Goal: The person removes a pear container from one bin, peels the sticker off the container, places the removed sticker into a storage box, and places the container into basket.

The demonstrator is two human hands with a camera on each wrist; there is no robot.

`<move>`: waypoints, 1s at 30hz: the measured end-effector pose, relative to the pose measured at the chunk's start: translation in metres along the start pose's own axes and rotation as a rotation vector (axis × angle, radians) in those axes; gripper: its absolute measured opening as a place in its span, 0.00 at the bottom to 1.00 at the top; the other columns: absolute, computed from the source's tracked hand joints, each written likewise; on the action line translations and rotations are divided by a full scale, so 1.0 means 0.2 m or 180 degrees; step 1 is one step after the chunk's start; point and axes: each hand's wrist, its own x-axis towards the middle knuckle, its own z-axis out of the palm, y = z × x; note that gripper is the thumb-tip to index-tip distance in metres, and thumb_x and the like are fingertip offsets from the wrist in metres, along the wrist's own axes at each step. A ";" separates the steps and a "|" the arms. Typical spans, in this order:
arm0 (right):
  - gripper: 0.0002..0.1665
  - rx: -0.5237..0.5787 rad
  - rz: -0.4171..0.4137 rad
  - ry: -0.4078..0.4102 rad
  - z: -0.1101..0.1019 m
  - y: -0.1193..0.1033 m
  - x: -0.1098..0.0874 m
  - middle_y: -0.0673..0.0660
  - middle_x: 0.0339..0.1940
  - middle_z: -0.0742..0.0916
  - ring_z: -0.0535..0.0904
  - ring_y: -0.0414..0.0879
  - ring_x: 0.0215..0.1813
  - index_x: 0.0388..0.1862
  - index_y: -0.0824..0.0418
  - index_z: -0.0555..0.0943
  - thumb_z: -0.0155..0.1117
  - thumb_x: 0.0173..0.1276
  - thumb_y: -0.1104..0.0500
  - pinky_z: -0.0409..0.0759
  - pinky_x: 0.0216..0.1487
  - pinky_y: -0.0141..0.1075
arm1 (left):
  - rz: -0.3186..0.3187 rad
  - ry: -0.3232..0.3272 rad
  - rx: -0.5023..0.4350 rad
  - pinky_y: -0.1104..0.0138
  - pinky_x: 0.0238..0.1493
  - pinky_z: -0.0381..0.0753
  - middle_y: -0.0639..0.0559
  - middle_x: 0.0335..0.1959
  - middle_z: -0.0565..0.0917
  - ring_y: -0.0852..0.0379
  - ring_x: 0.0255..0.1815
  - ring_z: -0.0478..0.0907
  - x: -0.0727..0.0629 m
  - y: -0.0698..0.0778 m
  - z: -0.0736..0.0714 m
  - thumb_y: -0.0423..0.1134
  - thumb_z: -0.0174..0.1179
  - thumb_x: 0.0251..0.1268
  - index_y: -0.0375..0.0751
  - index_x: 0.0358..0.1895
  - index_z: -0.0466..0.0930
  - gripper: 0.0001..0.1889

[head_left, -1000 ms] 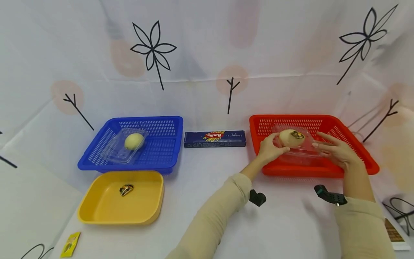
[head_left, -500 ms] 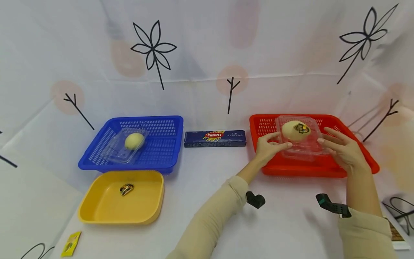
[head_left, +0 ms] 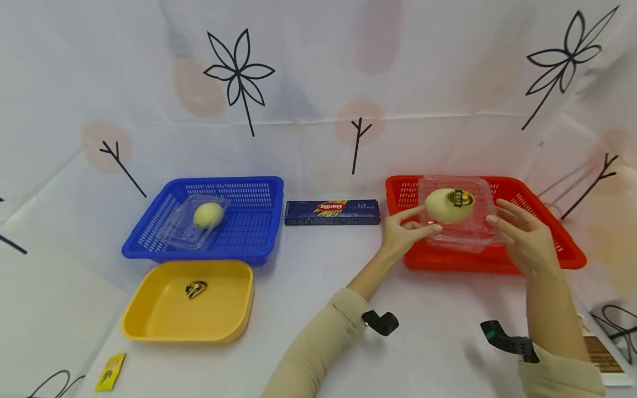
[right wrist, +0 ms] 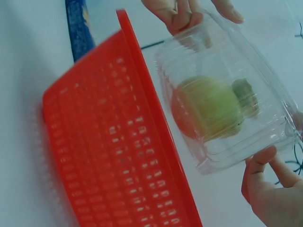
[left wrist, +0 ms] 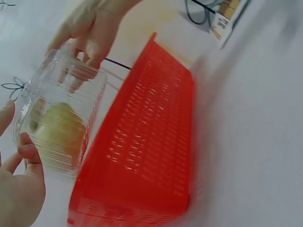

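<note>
A clear plastic clamshell container (head_left: 470,233) is held tilted just above the red basket (head_left: 460,264). Inside it sits a pale yellow-green round fruit (head_left: 439,207), and a dark label with yellow and red marks (head_left: 460,198) shows beside or over the fruit. My left hand (head_left: 402,231) pinches the container's left edge between thumb and fingers. On the opposite edge, my right hand (head_left: 530,236) grips it the same way. In the right wrist view the container (right wrist: 227,146) appears closed and clear of the basket's rim.
A blue basket (head_left: 251,221) on the left holds another clear container with a pale fruit. In front of it, a yellow tray (head_left: 214,315) contains a small dark-and-gold label. Between the baskets lies a spaghetti box (head_left: 332,213); a yellow packet (head_left: 110,371) is at lower left.
The container has been raised from inside the red basket and tilted up, then shifted slightly left. Both hands have moved with it, keeping their places at its sides.
</note>
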 end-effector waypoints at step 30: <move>0.29 -0.0904 -0.0776 -0.0519 0.45 0.26 -0.22 0.48 0.47 0.79 0.81 0.35 0.37 0.67 0.60 0.70 0.60 0.65 0.66 0.79 0.37 0.24 | 0.0347 0.0004 -0.0299 0.75 0.32 0.75 0.52 0.23 0.78 0.64 0.24 0.71 -0.42 0.12 -0.50 0.18 0.64 0.47 0.27 0.58 0.73 0.29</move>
